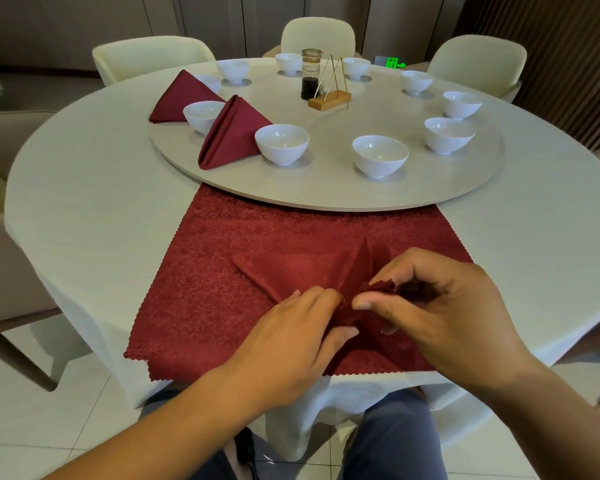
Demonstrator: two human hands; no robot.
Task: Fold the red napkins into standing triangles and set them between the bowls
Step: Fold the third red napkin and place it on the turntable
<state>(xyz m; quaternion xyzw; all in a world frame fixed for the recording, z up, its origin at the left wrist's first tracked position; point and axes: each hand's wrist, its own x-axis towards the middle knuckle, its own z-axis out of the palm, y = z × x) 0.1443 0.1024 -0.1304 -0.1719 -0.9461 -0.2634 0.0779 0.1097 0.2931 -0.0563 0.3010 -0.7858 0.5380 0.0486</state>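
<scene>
1. 2 finished napkins (234,135) are standing between bowls (281,144) on the turntable (326,190).
2. A 3rd napkin (291,271) is lying half-folded on the worktop (84,220): left grip (291,337) pressing flat-fingered, right grip (447,306) pinching its corner.
3. Most gaps are lacking napkins.

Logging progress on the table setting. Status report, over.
Left hand pressing the half-folded napkin, right hand pinching its corner. Two standing triangles already between bowls on the turntable. Nothing blocking the fold.
</scene>
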